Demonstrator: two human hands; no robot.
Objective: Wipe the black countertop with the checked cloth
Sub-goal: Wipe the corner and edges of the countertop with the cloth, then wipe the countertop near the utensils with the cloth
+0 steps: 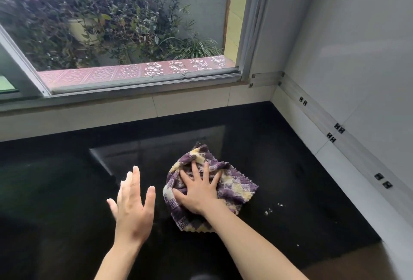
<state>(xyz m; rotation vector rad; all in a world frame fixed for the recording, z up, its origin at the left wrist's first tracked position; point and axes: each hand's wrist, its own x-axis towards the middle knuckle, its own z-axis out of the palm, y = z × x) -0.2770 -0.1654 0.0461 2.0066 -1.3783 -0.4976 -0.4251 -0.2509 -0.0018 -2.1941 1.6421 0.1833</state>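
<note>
A purple and cream checked cloth [234, 187] lies crumpled on the glossy black countertop [62, 190], right of centre. My right hand [199, 190] presses flat on top of the cloth with its fingers spread. To the left of the cloth my left hand [131, 208] hovers just above the counter, palm down, fingers apart and holding nothing. It does not touch the cloth.
A few white crumbs [271, 210] lie on the counter right of the cloth. A white tiled wall [348, 78] with a metal rail [321, 115] bounds the right side. A window [125, 22] with a tiled ledge runs along the back, plants outside.
</note>
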